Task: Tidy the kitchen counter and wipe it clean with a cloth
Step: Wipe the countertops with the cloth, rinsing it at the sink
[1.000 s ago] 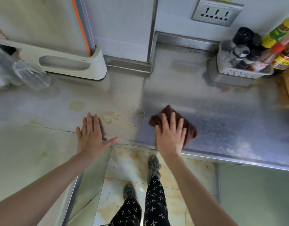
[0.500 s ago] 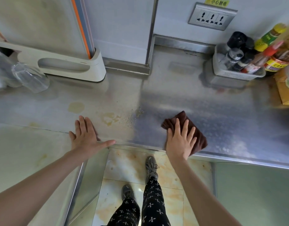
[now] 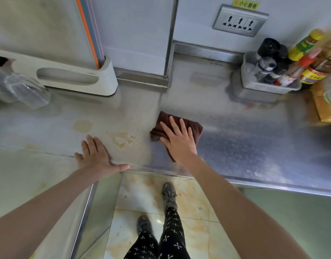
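Observation:
A dark brown cloth [image 3: 193, 126] lies folded on the steel counter [image 3: 254, 146], near the inner corner. My right hand [image 3: 178, 140] presses flat on the cloth with fingers spread, covering its near half. My left hand [image 3: 96, 157] rests flat on the counter at the front edge, fingers apart and thumb out, holding nothing. Yellowish dried stains [image 3: 122, 138] mark the steel between the two hands, with another stain [image 3: 82, 126] further left.
A white appliance base [image 3: 71, 77] and a clear glass [image 3: 26, 91] stand at the back left. A grey basket of bottles [image 3: 267, 86], sauce jars [image 3: 315, 71] and a yellow box [image 3: 327, 107] sit at the back right. A wall socket [image 3: 240, 21] is above.
My right hand slid the cloth from near the front edge to the left and away from me, toward the stains. The gritty specks at the corner are gone. My left hand stayed put.

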`<state>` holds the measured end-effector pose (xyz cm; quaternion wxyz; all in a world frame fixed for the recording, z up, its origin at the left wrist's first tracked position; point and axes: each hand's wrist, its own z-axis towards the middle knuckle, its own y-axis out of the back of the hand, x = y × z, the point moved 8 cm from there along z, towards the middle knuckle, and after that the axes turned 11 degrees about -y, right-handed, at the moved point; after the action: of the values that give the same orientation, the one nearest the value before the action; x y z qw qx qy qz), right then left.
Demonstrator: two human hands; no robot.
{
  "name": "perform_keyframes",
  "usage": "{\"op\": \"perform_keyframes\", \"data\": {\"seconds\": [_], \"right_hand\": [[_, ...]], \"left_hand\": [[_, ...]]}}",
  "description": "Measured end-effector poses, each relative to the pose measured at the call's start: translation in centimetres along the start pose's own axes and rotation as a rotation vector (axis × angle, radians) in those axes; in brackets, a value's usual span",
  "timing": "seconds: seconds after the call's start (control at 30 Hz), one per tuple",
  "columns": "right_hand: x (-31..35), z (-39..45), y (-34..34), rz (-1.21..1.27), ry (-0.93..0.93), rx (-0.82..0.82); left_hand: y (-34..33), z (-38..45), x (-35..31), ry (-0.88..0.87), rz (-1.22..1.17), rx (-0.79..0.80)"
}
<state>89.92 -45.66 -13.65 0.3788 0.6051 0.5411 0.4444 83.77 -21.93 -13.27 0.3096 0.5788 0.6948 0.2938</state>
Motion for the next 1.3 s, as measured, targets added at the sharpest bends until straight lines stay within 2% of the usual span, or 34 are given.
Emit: {"op": "perform_keyframes", "data": {"seconds": [0.1, 0.17, 0.37, 0.5, 0.57, 0.7, 0.77, 0.83, 0.93, 1.07, 1.13, 1.3], "right_hand": [[-0.5, 2.3, 1.0, 0.060, -0.107, -0.004], [0.0, 1.5, 0.6, 0.050, -0.098, 0.000], [2.8, -5.3, -2.0, -0.167, 0.373, -0.024], [2.1, -2.7, -2.2, -0.299, 0.584, 0.060], [2.2, 1.2, -0.6, -0.278, 0.552, 0.057], [3.2, 7.8, 2.5, -0.047, 0.153, 0.024], [4.3, 7.7, 2.7, 0.025, 0.058, 0.008], [5.9, 5.8, 1.6, -0.016, 0.180, 0.002], [7.3, 2.0, 0.1, -0.200, 0.548, 0.001], [6.2, 3.7, -0.1, -0.343, 0.948, 0.052], [6.4, 7.5, 1.4, -0.341, 0.891, 0.019], [9.4, 12.3, 3.6, -0.050, 0.380, -0.009]], "left_hand": [[0.2, 0.0, -0.1, 0.000, 0.013, 0.000], [0.3, -0.1, -0.1, -0.004, 0.028, -0.015], [0.0, 0.3, 0.1, -0.007, 0.028, -0.017], [0.0, 0.5, 0.1, -0.005, 0.038, 0.009], [0.2, 0.5, -0.1, -0.002, 0.037, 0.031], [0.6, 0.4, -0.5, 0.019, 0.070, 0.074], [0.8, 0.3, -0.6, 0.016, 0.090, 0.078], [1.0, 0.2, -0.5, 0.004, 0.107, 0.056], [1.3, -0.2, -0.2, -0.020, 0.118, 0.019], [2.8, -0.2, 0.3, -0.061, 0.111, -0.007], [3.6, 0.0, 0.5, -0.084, 0.116, -0.046], [3.9, 0.2, 0.4, -0.099, 0.153, -0.090]]}}
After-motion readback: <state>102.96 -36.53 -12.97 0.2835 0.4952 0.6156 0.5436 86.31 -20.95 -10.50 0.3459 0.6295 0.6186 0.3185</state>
